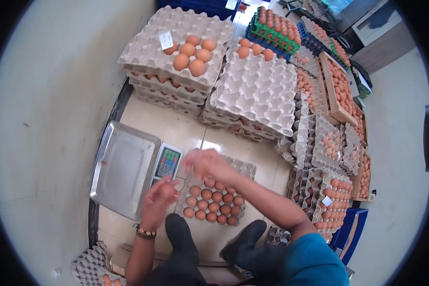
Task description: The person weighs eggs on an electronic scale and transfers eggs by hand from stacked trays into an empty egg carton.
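Observation:
My left hand [158, 199], with a beaded bracelet at the wrist, is closed around a brown egg [168, 191] beside the scale's keypad. My right hand [206, 163] is above the far left part of an egg tray [249, 169] on the floor. Motion smears its fingers, so I cannot make out whether they hold anything. Rows of brown eggs [214, 207] fill the near part of this grey pulp tray, and my right forearm hides some of its far part. To the left lies a digital scale [167, 161] with a steel pan [124, 167].
Stacked egg trays [164, 97] stand ahead, several loose eggs [188, 49] on top. Another stack [255, 90] adjoins them. On the right are more filled trays [332, 202] and a wooden crate [330, 90] of eggs. My boots [181, 238] flank the floor tray's near edge.

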Motion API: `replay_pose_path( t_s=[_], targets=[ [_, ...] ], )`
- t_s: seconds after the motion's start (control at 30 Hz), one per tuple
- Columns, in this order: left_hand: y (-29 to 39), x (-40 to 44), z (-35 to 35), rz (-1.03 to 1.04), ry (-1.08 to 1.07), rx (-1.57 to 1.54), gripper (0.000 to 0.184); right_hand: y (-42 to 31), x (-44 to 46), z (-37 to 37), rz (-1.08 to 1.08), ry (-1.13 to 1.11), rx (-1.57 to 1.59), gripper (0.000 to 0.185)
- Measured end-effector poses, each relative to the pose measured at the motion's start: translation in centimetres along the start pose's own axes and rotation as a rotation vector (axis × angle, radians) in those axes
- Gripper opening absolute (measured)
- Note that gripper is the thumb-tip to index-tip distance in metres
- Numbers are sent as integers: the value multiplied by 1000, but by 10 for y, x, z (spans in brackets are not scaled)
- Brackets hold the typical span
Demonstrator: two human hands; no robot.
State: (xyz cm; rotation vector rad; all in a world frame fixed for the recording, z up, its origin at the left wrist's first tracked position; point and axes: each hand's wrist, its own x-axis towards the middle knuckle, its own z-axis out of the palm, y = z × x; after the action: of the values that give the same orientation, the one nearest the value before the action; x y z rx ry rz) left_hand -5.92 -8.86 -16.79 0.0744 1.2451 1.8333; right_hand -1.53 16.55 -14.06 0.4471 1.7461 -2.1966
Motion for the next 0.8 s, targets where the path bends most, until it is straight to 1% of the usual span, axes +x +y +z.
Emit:
replay_pose_path(
  t_s=[0.03, 0.07, 0.13, 0.17, 0.23, 0.27, 0.3, 0.37, 0.43, 0.5, 0.57, 0.67, 0.77, 0.8],
  targets=[
    [7, -1, -10, -10, 138, -29, 38, -4, 6, -7, -31, -30, 327, 46],
    [8, -2, -26, 42, 255, 131, 37, -9, 10, -13, -68, -56, 648, 57],
    [6, -2, -58, 152, 480, 449, 36, -29, 9, -20, -111, 25, 683, 64],
    [7, -5, -69, 240, 550, 631, 36, -37, 9, -24, -136, 68, 704, 67],
    [10, -14, -84, 419, 688, 996, 36, -47, 11, -37, -216, 91, 589, 65],
    [5, -17, -98, 430, 718, 1034, 36, -53, 11, -44, -254, 103, 526, 64],
    [-3, -18, -113, 443, 747, 1071, 37, -61, 8, -52, -279, 172, 432, 55],
    [-10, -20, -125, 447, 794, 1144, 37, -80, 6, -83, -273, 419, 78, 36],
    [-20, -21, -134, 501, 771, 1228, 37, -125, 25, -123, -396, 946, -371, 23],
    [-23, -23, -136, 505, 766, 1286, 37, -128, 63, -194, -585, 1148, -750, 25],
    [-23, -23, -133, 479, 777, 1303, 39, -157, 72, -207, -373, 1158, -999, 32],
    [-27, -21, -136, 445, 791, 1294, 39, -167, 103, -232, -211, 1208, -1113, 36],
    [-33, -20, -141, 428, 802, 1275, 38, -191, 110, -221, 77, 1152, -999, 38],
    [-34, -20, -142, 434, 799, 1284, 38, -191, 112, -218, 89, 1175, -1020, 36]
  ],
)
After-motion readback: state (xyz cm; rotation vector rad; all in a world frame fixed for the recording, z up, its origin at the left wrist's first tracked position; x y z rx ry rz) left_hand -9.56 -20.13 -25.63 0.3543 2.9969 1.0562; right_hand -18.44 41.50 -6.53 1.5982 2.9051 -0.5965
